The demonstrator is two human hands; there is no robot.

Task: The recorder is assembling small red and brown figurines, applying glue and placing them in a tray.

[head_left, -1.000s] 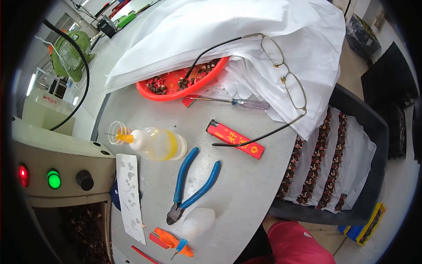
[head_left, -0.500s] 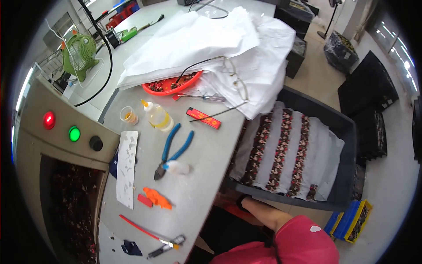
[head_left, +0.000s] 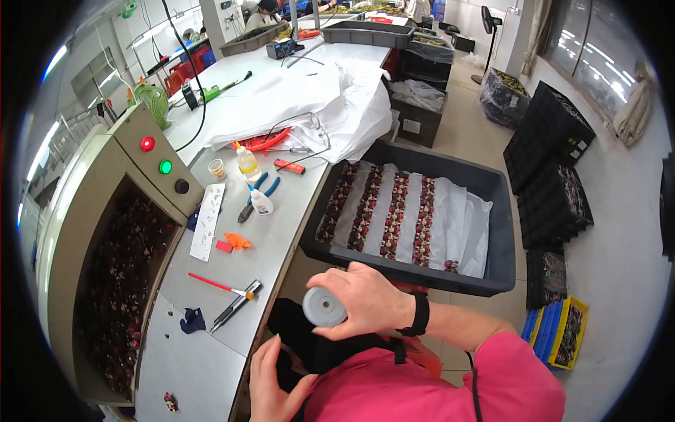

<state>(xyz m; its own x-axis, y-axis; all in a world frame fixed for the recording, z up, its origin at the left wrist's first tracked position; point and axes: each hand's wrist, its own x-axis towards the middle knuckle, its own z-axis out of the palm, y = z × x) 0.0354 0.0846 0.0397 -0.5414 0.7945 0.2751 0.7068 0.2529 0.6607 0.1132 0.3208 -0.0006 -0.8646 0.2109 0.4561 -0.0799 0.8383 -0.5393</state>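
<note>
My right hand point(head_left: 365, 302), with a black band on its wrist, is raised over my lap. Its fingers and thumb grip the edge of a grey round lid-like thing point(head_left: 325, 307) with a small dark centre; whatever is beneath it is hidden. Lower and to the left, beside the table's edge, my left hand point(head_left: 274, 387) is open with thumb and fingers apart. On the grey table point(head_left: 239, 295) near it lie a utility knife point(head_left: 235, 307), a thin red stick point(head_left: 214, 283) and a dark blue scrap point(head_left: 192, 321). A tiny figure point(head_left: 171, 401) lies near the front.
A dark tub point(head_left: 457, 281) with rows of small figures on white sheets stands right of the table. Blue-handled cutters point(head_left: 267, 186), a small white bottle point(head_left: 261, 202) and a yellow-tipped bottle point(head_left: 247, 165) stand farther back. A machine point(head_left: 91, 190) with lit buttons is at left.
My right hand has come up from beside the tub, now holding the grey round thing. The left hand has come into view. The whole view has shifted, showing more of the room.
</note>
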